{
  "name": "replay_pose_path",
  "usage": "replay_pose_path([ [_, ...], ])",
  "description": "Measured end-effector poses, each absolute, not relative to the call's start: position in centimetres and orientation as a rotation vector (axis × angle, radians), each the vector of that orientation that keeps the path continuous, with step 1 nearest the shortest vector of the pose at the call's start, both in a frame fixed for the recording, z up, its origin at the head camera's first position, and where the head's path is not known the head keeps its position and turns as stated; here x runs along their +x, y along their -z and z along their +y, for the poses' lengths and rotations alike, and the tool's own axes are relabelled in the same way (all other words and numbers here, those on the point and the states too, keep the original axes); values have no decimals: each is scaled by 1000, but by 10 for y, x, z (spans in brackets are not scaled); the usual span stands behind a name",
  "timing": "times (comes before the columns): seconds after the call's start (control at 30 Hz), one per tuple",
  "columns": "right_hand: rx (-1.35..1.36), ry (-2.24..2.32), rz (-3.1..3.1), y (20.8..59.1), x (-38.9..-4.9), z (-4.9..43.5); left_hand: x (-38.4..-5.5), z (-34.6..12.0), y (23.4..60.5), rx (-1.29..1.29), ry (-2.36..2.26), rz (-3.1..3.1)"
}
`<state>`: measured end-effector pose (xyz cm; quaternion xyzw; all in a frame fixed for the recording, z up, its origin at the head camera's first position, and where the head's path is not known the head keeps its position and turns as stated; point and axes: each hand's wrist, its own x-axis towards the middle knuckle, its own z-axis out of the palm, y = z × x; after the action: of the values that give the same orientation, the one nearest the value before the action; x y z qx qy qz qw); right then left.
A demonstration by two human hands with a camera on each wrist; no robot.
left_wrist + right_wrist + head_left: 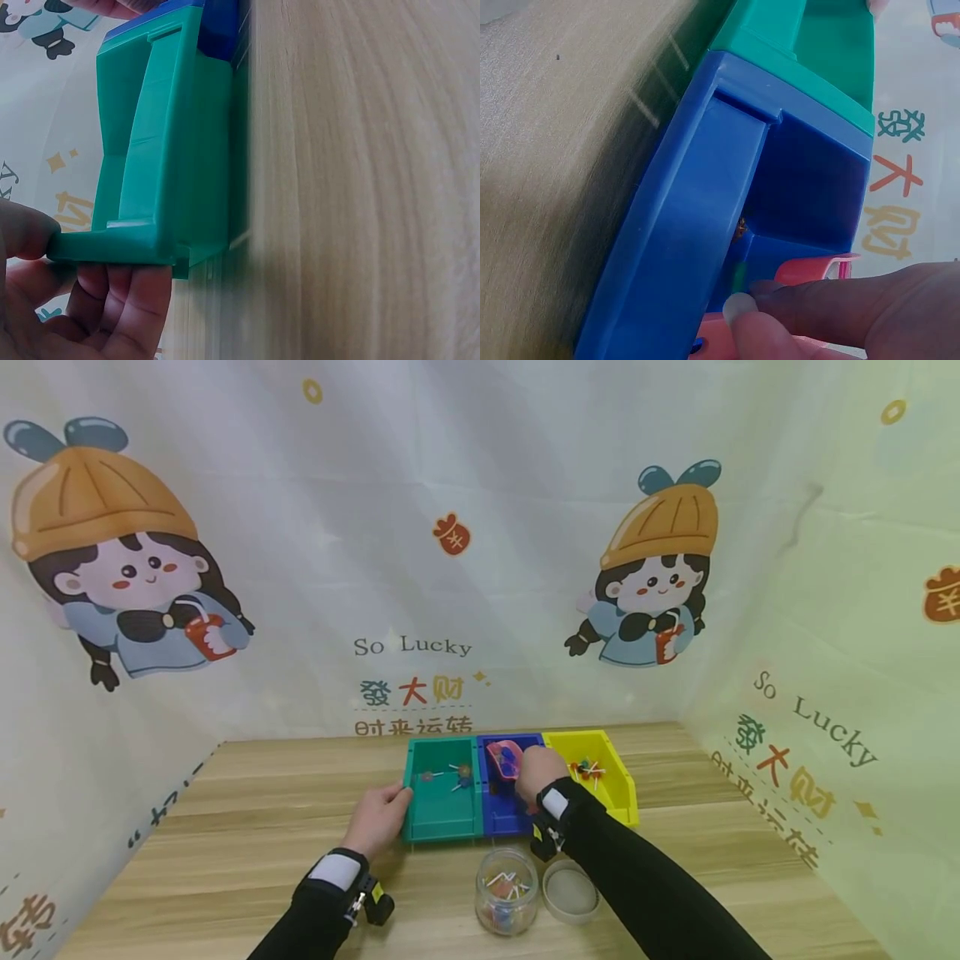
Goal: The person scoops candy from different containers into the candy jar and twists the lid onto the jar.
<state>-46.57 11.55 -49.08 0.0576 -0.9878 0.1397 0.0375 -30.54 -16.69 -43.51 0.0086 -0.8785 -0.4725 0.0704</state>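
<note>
My left hand (pixel 377 820) grips the side edge of the green bin (pixel 187 150), with the thumb inside the rim and fingers under its outer side. Several lollipops (pixel 462 777) lie in that bin. Over the adjoining blue bin (pixel 660 210), my right hand (pixel 542 770) holds a pink scoop-like piece (pixel 505 760) with curled fingers. More pink (pixel 810 270) shows beside and below those fingers in the right wrist view; the hand hides the rest. A small brown item (pixel 739 229) lies inside the blue bin.
A yellow bin (pixel 618 793) with several lollipops (pixel 587 770) joins the blue one on the right. Nearer on the wooden table (pixel 262 827) stands a clear jar (pixel 507 893) with lollipops inside, beside a round lid (pixel 572 892). Printed cloth (pixel 525 568) hangs behind.
</note>
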Motion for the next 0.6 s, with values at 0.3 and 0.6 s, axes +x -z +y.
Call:
replay_pose_path([
  [0.3,136,-529,-3046,487,-467,120,-305,-167,437,21,1486,-2652],
  [0.6,119,-560,-3069,431,-413,112,-308,-171,436,145,1544,-2639],
])
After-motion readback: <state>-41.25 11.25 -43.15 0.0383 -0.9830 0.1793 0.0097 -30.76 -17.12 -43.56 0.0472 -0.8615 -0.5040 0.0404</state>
